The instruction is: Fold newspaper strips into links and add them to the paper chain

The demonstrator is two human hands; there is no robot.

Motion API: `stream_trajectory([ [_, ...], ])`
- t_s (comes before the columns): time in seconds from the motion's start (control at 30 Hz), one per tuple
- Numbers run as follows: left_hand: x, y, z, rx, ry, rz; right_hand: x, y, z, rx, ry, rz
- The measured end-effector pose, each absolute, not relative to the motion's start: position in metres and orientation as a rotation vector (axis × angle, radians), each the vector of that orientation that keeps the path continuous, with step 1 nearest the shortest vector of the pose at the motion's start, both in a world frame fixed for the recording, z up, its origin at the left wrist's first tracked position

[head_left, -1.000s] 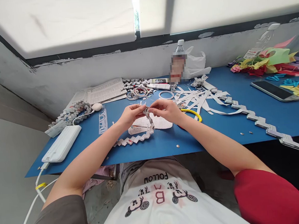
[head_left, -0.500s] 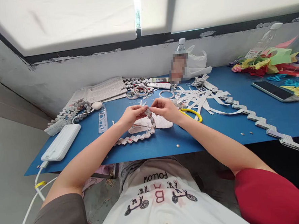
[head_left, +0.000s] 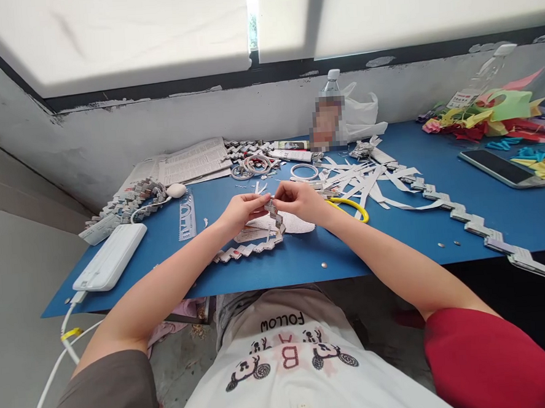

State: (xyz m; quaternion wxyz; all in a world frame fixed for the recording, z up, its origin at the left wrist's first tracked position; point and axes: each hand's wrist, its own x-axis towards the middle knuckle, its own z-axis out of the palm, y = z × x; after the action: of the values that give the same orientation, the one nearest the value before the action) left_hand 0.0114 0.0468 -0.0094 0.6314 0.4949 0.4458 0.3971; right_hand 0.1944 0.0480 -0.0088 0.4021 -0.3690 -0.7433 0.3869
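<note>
A zigzag folded-paper chain [head_left: 252, 249] lies curved on the blue table, and its upper end rises into my fingers. My left hand [head_left: 244, 213] pinches that end between thumb and fingers. Close beside it, my right hand [head_left: 297, 200] has thumb and fingertips pressed together at the chain's tip; a small pale bit shows between the hands. Beneath them are printed paper sheets [head_left: 299, 222]. Yellow-handled scissors [head_left: 353, 210] lie by my right wrist, their blades mostly hidden. White paper strips [head_left: 358, 183] are heaped beyond.
On the left are a white power bank [head_left: 111, 257] with cables, a clear ruler [head_left: 187, 216] and more woven chain [head_left: 129, 203]. Newspapers [head_left: 191, 161], tape rolls [head_left: 257, 165] and a bottle [head_left: 327, 124] stand along the back. A phone [head_left: 501, 168] and another long chain [head_left: 467, 215] lie right.
Both hands stay at the chain's end with only a slight shift of the fingers. The view has moved a little; the rest lies as before.
</note>
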Motion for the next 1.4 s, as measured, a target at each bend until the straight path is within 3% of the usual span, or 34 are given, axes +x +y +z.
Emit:
stream_trajectory([
  [0.53, 0.013, 0.043, -0.009, 1.213, 1.122, 0.958, 0.196, 0.053, -0.013, -0.875, -2.014, 0.954],
  [0.87, 0.014, 0.037, -0.002, 1.291, 1.115, 1.061, 0.202, 0.057, -0.012, -0.812, -1.927, 1.100],
  [1.4, 0.015, 0.033, -0.009, 1.570, 1.134, 1.078, 0.202, 0.058, -0.015, -0.978, -1.969, 0.902],
])
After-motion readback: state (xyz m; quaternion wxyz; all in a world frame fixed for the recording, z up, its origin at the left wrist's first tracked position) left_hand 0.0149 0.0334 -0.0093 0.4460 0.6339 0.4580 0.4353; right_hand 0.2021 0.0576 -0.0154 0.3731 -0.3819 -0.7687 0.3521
